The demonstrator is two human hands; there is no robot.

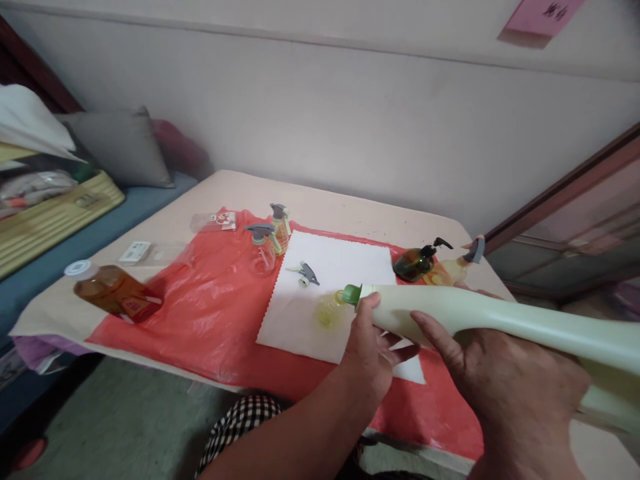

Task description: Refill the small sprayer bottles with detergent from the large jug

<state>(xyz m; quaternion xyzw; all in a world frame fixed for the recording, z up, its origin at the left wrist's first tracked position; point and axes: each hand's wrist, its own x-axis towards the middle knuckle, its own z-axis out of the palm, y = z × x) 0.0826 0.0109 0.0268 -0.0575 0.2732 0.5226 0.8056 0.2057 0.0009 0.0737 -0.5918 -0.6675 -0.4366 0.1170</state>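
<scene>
A large pale green jug (pixel 440 307) with a green spout is tilted nearly level over the white sheet (pixel 340 253). My right hand (pixel 520 373) is wrapped around its handle. Under the jug's neck, my left hand (pixel 370 347) supports it, thumb against the side near the spout. The spout meets the mouth of a small clear bottle (pixel 327 313) with a yellowish tint, standing on the sheet. Behind that bottle lies a detached grey trigger spray head (pixel 307 273). The jug's far end runs out of view at the right.
Two spray bottles (pixel 263 253) stand left of the sheet on red plastic (pixel 210 300). A dark pump bottle (pixel 415 263) and another spray bottle (pixel 457 267) are at the right. A large amber bottle (pixel 115 290) and clear packaging (pixel 200 222) are at the left. A wall (pixel 325 120) rises behind the table.
</scene>
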